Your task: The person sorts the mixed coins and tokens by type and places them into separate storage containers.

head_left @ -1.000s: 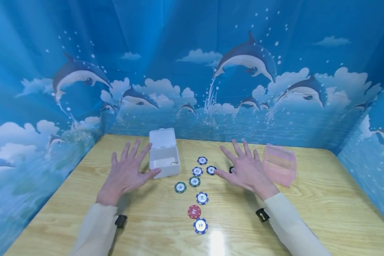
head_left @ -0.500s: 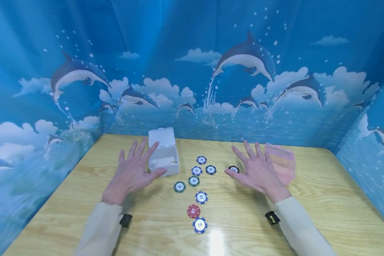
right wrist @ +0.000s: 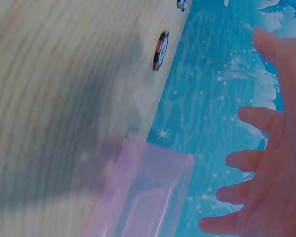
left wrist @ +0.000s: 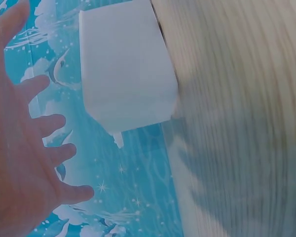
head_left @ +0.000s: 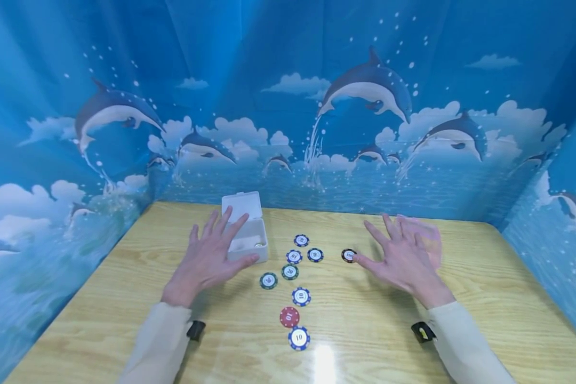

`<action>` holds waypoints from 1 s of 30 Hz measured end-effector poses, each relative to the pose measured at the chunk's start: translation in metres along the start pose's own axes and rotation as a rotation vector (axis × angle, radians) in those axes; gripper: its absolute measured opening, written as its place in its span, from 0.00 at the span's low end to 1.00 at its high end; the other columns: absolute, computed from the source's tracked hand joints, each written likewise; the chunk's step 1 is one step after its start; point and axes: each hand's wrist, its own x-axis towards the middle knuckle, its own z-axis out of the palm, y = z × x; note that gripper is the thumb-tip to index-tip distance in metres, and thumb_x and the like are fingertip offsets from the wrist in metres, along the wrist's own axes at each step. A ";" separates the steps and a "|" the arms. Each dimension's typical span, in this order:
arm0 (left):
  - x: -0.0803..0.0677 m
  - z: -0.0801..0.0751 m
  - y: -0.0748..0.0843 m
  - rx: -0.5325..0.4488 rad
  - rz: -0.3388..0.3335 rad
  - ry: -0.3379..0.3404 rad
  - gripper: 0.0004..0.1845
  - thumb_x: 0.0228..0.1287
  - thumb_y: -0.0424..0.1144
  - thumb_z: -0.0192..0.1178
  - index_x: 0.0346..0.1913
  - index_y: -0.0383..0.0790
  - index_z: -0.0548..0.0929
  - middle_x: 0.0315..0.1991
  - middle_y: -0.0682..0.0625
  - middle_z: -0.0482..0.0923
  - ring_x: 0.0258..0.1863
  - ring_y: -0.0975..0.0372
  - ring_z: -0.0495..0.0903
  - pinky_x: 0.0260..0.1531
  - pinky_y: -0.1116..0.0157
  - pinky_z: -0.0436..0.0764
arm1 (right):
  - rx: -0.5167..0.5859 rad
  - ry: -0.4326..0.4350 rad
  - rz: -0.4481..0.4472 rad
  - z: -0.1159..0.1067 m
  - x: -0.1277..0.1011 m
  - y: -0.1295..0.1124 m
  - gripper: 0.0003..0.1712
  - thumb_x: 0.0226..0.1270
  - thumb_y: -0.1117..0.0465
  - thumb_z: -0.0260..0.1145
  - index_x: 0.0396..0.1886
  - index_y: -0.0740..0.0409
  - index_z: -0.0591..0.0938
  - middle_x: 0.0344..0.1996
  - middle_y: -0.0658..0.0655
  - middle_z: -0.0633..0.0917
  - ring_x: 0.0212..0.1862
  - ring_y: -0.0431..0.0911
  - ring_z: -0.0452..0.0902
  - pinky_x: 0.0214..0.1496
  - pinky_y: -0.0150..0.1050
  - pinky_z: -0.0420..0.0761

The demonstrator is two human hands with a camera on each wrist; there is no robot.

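My left hand hovers with spread fingers over the near left part of a white box, whose hinged lid stands raised at the back. A small round piece lies inside that box. On the other side, my right hand is held above the table, fingers apart, holding nothing. Its thumb tip overlaps the edge of a black poker chip in the head view. Behind this hand is a translucent pink box, partly hidden; the right wrist view shows the pink box beyond the palm.
Between the hands, poker chips lie scattered: a red chip, a blue chip, a green chip and several more. The wooden table ends at a blue dolphin curtain along the back and sides.
Both hands have shifted to the right, fingers still spread. The black chip, earlier mostly behind the right hand, now shows almost whole, and the pink box is more covered.
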 end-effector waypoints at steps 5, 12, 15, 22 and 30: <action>0.002 0.001 0.005 -0.018 0.017 0.003 0.50 0.63 0.76 0.51 0.83 0.61 0.51 0.85 0.45 0.40 0.83 0.40 0.40 0.73 0.26 0.43 | -0.022 0.010 -0.003 -0.002 -0.005 0.009 0.51 0.69 0.24 0.52 0.82 0.47 0.60 0.80 0.73 0.53 0.80 0.72 0.45 0.72 0.80 0.51; 0.006 0.002 0.013 -0.033 0.048 -0.013 0.49 0.63 0.77 0.49 0.83 0.63 0.50 0.85 0.47 0.39 0.83 0.41 0.40 0.73 0.26 0.43 | -0.012 0.025 0.005 -0.005 -0.013 0.021 0.51 0.69 0.25 0.54 0.81 0.49 0.61 0.80 0.72 0.54 0.78 0.77 0.44 0.74 0.79 0.43; 0.009 0.004 0.016 -0.029 0.055 -0.016 0.49 0.63 0.77 0.50 0.83 0.63 0.50 0.85 0.47 0.39 0.83 0.42 0.40 0.73 0.26 0.43 | -0.003 0.028 -0.007 -0.008 -0.016 0.027 0.51 0.70 0.27 0.55 0.81 0.51 0.60 0.81 0.69 0.53 0.79 0.74 0.44 0.75 0.77 0.45; 0.013 0.008 0.021 -0.049 0.083 -0.012 0.48 0.64 0.77 0.50 0.82 0.63 0.52 0.85 0.47 0.40 0.83 0.42 0.40 0.74 0.26 0.44 | 0.030 -0.017 0.060 -0.012 -0.021 0.038 0.52 0.71 0.26 0.53 0.84 0.46 0.50 0.81 0.70 0.50 0.77 0.80 0.41 0.69 0.84 0.48; 0.016 0.011 0.031 -0.105 0.141 -0.022 0.48 0.64 0.74 0.53 0.82 0.62 0.52 0.85 0.48 0.42 0.83 0.42 0.42 0.75 0.28 0.43 | 0.062 -0.054 0.095 -0.013 -0.027 0.056 0.51 0.72 0.27 0.51 0.85 0.42 0.47 0.81 0.73 0.46 0.75 0.83 0.40 0.66 0.86 0.49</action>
